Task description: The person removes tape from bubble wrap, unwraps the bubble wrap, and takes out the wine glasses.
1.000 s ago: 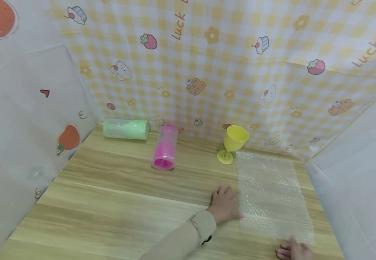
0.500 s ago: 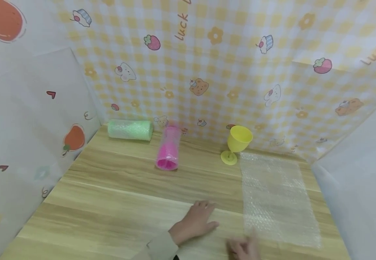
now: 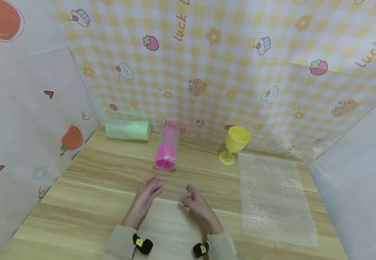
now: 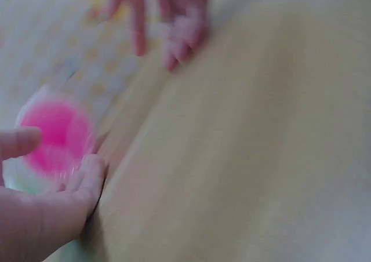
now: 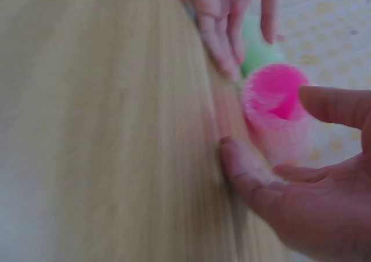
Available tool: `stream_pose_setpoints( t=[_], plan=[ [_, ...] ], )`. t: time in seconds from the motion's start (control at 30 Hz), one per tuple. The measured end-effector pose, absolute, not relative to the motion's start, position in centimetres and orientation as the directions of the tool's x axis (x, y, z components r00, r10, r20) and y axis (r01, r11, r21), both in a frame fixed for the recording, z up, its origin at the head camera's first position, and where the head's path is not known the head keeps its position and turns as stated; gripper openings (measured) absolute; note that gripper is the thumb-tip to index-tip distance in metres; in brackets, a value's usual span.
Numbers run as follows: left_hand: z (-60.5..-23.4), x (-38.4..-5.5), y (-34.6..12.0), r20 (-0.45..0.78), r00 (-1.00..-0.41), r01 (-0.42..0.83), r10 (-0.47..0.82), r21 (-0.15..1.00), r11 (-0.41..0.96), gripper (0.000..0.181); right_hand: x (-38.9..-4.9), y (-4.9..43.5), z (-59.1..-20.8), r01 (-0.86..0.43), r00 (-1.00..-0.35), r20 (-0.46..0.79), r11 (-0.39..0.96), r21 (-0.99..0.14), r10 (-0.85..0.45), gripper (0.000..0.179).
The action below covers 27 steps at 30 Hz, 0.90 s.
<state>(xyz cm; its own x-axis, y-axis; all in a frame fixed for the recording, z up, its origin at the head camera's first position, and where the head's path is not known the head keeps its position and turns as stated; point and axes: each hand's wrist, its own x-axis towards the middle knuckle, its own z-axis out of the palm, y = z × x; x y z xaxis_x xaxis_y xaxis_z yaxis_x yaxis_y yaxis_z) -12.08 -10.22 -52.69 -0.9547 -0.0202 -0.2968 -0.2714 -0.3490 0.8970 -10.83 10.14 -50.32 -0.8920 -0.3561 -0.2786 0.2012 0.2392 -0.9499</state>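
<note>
The left hand [image 3: 144,195] and right hand [image 3: 198,206] have moved from beside the bubble wrap [image 3: 276,198] to near the pink cup [image 3: 166,150], both relaxed, holding nothing.

Head view: bottom edge cut off both sleeves [image 3: 120,241] and near side of surface [image 3: 61,224]; marks on yellow labels [image 3: 139,242] were too small to read. Left wrist view: right grip [image 4: 188,13] was smeared by blur and cut by top edge; left grip [image 4: 49,215] ran out at left edge; far end of pink wrapped bundle [image 4: 58,137] was hidden. Right wrist view: left grip and pink wrapped bundle partly hid blurred green wrapped bundle [image 5: 261,50].
</note>
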Motion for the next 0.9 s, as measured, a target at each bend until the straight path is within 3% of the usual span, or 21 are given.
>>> stream_pose_setpoints(
  t=[0.1, 0.27, 0.5, 0.9],
  plan=[
    [-52.8, -13.3, -11.8, -0.309, -0.951, -0.252, -0.020, 0.810, -0.529, 0.064, -12.8, 8.7, -50.8, 0.161, -0.890, -0.249, 0.246, -0.956, -0.382, 0.069],
    [-53.0, -15.3, -12.3, -0.233, -0.972, -0.162, -0.040, 0.780, -0.604, 0.060, -14.9, 7.3, -50.7, 0.104, -0.883, -0.190, 0.216, -0.971, -0.428, 0.088],
    [-53.1, -16.2, -12.0, -0.180, -0.983, -0.126, -0.046, 0.826, -0.549, 0.053, -15.8, 6.4, -49.0, 0.000, -0.868, -0.126, 0.253, -0.967, -0.481, 0.093],
    [-53.5, -14.7, -11.4, -0.177, -0.981, -0.118, -0.081, 0.872, -0.474, 0.044, -14.5, 6.5, -48.4, -0.009, -0.881, -0.118, 0.267, -0.964, -0.458, 0.082]
  ],
)
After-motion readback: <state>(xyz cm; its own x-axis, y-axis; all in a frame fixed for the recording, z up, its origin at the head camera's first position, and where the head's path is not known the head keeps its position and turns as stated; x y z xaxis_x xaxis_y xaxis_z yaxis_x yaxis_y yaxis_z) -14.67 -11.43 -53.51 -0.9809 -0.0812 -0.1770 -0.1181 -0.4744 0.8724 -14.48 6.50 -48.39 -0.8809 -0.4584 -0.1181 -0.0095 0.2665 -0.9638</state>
